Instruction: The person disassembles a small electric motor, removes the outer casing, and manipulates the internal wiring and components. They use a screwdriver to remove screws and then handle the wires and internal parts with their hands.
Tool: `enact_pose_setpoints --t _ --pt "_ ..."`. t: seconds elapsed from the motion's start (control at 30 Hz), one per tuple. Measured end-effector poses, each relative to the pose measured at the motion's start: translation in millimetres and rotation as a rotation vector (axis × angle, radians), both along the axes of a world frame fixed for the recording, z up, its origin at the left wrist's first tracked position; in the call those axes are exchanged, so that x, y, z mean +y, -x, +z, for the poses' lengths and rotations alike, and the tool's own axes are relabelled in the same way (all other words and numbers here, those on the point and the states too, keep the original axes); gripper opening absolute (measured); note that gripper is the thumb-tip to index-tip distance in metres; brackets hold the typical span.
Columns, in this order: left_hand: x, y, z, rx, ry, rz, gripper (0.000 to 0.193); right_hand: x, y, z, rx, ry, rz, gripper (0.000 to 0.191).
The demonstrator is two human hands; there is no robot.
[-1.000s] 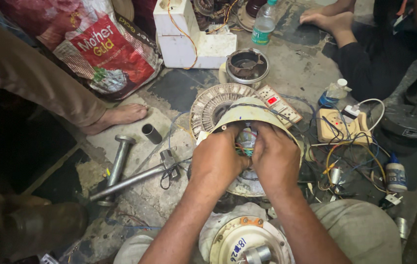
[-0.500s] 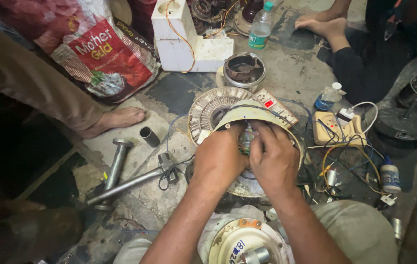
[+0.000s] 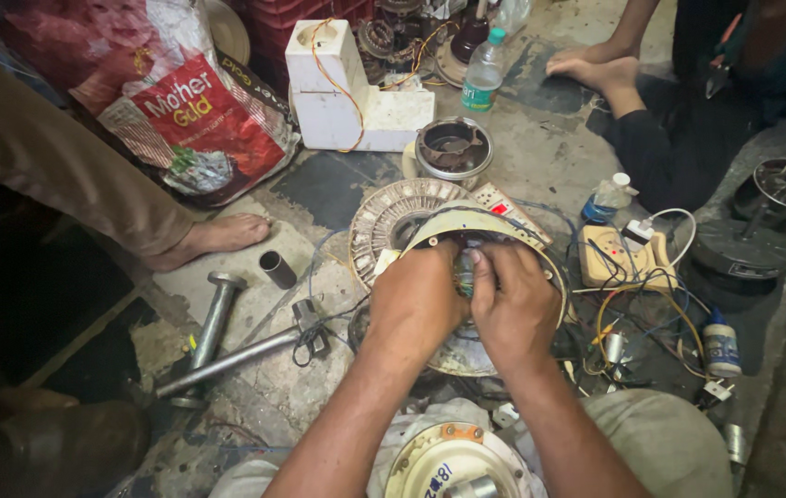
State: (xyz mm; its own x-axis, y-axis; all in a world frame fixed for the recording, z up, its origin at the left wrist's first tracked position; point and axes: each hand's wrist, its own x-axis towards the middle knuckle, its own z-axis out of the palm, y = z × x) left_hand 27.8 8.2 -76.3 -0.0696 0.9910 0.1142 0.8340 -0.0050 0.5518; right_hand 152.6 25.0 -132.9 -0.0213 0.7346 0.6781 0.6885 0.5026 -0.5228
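Both my hands are closed around the hub of a round cream fan motor housing (image 3: 437, 229) that stands tilted on the concrete floor. My left hand (image 3: 414, 301) grips the hub from the left. My right hand (image 3: 514, 304) grips it from the right, fingers curled over a small greenish cylindrical part (image 3: 463, 273) between the two hands. Behind the housing lies a ring-shaped wound stator (image 3: 391, 210). A second cream motor cover (image 3: 439, 459) rests by my knees.
A metal shaft (image 3: 227, 361) and a T-shaped steel tool (image 3: 212, 325) lie at left with a short black tube (image 3: 277, 268). At right sit a yellow switch box (image 3: 614, 258), tangled wires, small bottles (image 3: 720, 343). Other people's bare feet (image 3: 213, 236) (image 3: 596, 66), a red sack (image 3: 171, 111) and a white box (image 3: 356, 92) are behind.
My hands have stayed on the hub, shifting slightly so the fingers cover more of the greenish part. The camera view has drifted a little.
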Motion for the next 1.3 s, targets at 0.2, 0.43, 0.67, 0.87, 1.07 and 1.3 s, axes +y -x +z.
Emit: enact_pose_setpoints --t 0.2,0.43,0.67,0.87,1.07,1.3 --pt "2.8 2.1 3.8 0.017 0.02 -0.02 0.036 1.2 -3.3 3.7 0.011 0.037 0.044 0.005" --pt "4.0 1.3 8.8 -0.026 -0.019 -0.036 0.037 -3.1 -6.1 15.3 0.081 0.02 0.111 0.01" --pt "8.6 -7.3 1.5 0.049 -0.061 -0.067 0.03 -3.2 -7.3 10.5 0.126 0.031 0.022 0.01" --pt "12.6 -9.0 -0.5 0.036 -0.04 -0.093 0.039 0.3 -13.9 8.0 0.081 -0.005 0.032 0.01" --pt "12.9 -3.3 4.1 0.062 0.005 -0.112 0.04 7.0 -21.3 15.3 -0.058 0.074 0.074 0.009" --pt "15.1 -3.9 7.3 0.067 -0.004 -0.111 0.042 5.0 -24.1 20.1 -0.052 0.08 0.055 0.007"
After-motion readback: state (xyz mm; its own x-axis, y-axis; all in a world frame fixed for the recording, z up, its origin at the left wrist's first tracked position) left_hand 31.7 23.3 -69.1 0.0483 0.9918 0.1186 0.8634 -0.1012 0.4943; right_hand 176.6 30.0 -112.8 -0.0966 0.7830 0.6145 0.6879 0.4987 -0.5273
